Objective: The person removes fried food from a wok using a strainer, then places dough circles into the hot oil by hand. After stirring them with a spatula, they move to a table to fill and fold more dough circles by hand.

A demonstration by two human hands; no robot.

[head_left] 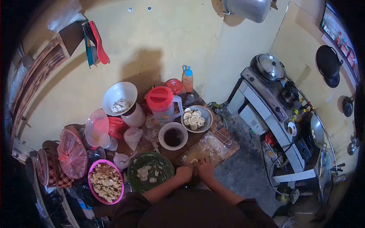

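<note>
Both hands are at the near edge of a floured board (211, 148). My left hand (184, 174) is closed in a fist, and what it holds, if anything, is hidden. Beside it, my right hand (205, 169) lies with its fingers spread over the board's edge, close to a small pale piece of dough (194, 161). A green basin (133, 176) with pale pieces in it is left of my left hand. Beyond the hands stand a bowl of dark liquid (173, 136) and a metal bowl of pale rounded pieces (196, 118).
A pink-rimmed basket (122, 186) of pale chunks stands at the left. Farther back are a red-lidded jug (160, 99), a white bowl (125, 91) and an orange bottle (188, 81). A gas stove (266, 93) with a lidded pan is at the right.
</note>
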